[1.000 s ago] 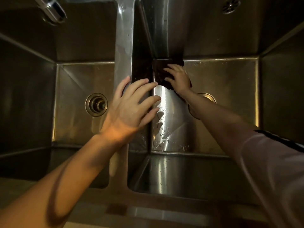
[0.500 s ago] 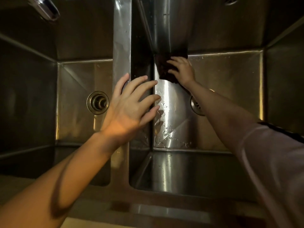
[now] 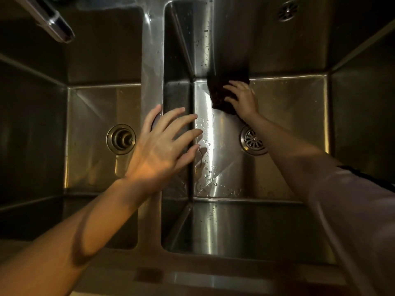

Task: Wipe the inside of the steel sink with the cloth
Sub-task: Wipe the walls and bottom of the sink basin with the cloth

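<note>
The right hand (image 3: pixel 242 99) reaches down into the right basin of the steel sink (image 3: pixel 288 99), fingers spread flat, pressing a dark cloth (image 3: pixel 220 92) onto the sink floor where it meets the far wall, left of the strainer drain (image 3: pixel 253 140). The left hand (image 3: pixel 162 146) rests on the divider (image 3: pixel 152 67) between the two basins, fingers straight and splayed, holding nothing. Water drops (image 3: pixel 208 167) bead on the floor near it. The left basin has a drain (image 3: pixel 121 139), with a faucet spout (image 3: pixel 53 23) above it.
</note>
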{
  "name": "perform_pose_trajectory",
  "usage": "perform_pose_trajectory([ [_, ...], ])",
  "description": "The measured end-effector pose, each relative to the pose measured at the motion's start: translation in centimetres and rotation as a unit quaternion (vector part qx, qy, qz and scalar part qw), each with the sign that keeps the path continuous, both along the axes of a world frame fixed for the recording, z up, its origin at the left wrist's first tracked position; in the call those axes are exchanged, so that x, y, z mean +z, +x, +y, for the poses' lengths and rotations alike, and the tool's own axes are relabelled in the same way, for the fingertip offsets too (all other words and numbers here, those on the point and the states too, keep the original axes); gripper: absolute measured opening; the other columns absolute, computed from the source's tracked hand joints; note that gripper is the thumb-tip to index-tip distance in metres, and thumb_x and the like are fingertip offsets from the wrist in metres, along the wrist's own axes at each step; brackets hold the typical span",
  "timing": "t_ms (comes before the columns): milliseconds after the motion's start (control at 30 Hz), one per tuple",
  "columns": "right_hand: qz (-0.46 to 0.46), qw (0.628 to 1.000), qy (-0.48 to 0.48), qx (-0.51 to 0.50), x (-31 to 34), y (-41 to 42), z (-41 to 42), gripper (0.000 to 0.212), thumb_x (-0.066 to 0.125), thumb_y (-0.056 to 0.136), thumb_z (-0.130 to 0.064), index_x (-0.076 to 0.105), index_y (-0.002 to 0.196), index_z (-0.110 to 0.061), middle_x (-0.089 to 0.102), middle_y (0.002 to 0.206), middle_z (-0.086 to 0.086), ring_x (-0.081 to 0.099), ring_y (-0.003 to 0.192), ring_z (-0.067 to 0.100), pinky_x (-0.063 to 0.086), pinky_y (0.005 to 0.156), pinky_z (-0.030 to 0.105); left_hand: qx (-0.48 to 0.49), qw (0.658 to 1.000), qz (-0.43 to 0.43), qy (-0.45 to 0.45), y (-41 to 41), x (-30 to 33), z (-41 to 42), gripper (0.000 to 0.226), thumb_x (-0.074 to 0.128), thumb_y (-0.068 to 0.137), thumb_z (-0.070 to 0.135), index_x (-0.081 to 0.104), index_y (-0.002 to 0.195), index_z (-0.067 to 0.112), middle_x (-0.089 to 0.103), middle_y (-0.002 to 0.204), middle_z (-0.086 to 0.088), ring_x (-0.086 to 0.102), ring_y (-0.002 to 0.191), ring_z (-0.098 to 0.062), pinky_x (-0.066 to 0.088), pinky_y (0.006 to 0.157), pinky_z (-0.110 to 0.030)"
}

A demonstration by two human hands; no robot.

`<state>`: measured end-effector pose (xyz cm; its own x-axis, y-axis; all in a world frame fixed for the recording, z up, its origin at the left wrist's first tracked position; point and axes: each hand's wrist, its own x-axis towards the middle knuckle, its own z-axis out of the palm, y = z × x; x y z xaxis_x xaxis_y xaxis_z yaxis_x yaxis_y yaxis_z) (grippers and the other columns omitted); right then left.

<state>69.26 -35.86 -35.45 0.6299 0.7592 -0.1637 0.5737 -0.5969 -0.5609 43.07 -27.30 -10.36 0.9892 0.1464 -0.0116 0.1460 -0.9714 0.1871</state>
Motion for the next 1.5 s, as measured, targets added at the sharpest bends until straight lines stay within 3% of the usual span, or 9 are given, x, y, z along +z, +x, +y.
perform_pose_trajectory([
  [167,-0.022,0.999,0.011,-0.04,-0.3,-2.8,-2.3,0.044,0.057,0.091,-0.025,0.053,0.135,-0.022,0.045,0.146,0.002,0.036,0.137,0.024,0.025,0.113,0.036,-0.002,1.0,-0.009,0.011,0.1,-0.1,0.1,0.032,0.05,0.095,0.033,0.066,0.119,0.018,0.058,0.134,-0.005,0.045,0.132,-0.027,0.023,0.114,-0.051],
  [300,-0.031,0.998,0.022,-0.051,-0.8,-6.2,-4.9,0.042,0.057,0.092,-0.024,0.055,0.134,-0.02,0.049,0.143,0.003,0.04,0.134,0.025,0.031,0.112,0.04,0.0,1.0,-0.011,0.01,0.1,-0.2,0.0,0.033,0.049,0.095,0.033,0.068,0.116,0.017,0.059,0.133,-0.005,0.046,0.131,-0.028,0.024,0.114,-0.052],
  [567,-0.015,1.0,0.008,-0.009,-0.7,0.7,-1.1,0.042,0.06,0.09,-0.027,0.057,0.131,-0.022,0.051,0.141,0.003,0.042,0.132,0.024,0.031,0.111,0.04,-0.003,1.0,-0.016,0.013,0.1,0.0,-0.1,0.032,0.048,0.095,0.034,0.069,0.113,0.018,0.06,0.131,-0.005,0.047,0.13,-0.028,0.022,0.114,-0.05],
  [833,-0.039,0.995,0.007,-0.087,-0.7,-5.4,-4.9,0.042,0.057,0.091,-0.024,0.056,0.133,-0.022,0.049,0.143,0.001,0.04,0.134,0.024,0.028,0.109,0.037,0.001,1.0,-0.011,0.013,0.1,0.0,-0.1,0.035,0.046,0.095,0.035,0.07,0.113,0.017,0.059,0.132,-0.005,0.047,0.131,-0.028,0.021,0.114,-0.05],
  [1033,0.004,1.0,0.007,-0.013,0.0,1.1,-3.2,0.043,0.062,0.089,-0.022,0.057,0.132,-0.018,0.048,0.143,0.005,0.039,0.134,0.024,0.029,0.113,0.038,-0.003,1.0,-0.02,0.017,0.1,-0.1,-0.1,0.032,0.049,0.095,0.034,0.07,0.112,0.017,0.06,0.131,-0.005,0.048,0.13,-0.028,0.022,0.113,-0.05],
  [1333,-0.004,0.996,-0.002,-0.092,0.4,-3.6,-7.6,0.043,0.06,0.09,-0.021,0.056,0.133,-0.02,0.048,0.143,0.002,0.038,0.136,0.023,0.028,0.113,0.039,-0.004,1.0,-0.017,0.01,0.1,0.0,-0.2,0.034,0.048,0.095,0.035,0.07,0.111,0.017,0.06,0.131,-0.005,0.048,0.13,-0.028,0.022,0.114,-0.052],
  [1500,0.03,0.998,-0.007,-0.061,0.9,1.6,-5.3,0.043,0.064,0.088,-0.018,0.058,0.13,-0.016,0.049,0.143,0.006,0.038,0.136,0.024,0.027,0.114,0.039,-0.003,1.0,-0.017,0.015,0.2,0.0,-0.1,0.034,0.047,0.094,0.035,0.071,0.109,0.017,0.061,0.129,-0.005,0.05,0.128,-0.028,0.023,0.113,-0.053],
])
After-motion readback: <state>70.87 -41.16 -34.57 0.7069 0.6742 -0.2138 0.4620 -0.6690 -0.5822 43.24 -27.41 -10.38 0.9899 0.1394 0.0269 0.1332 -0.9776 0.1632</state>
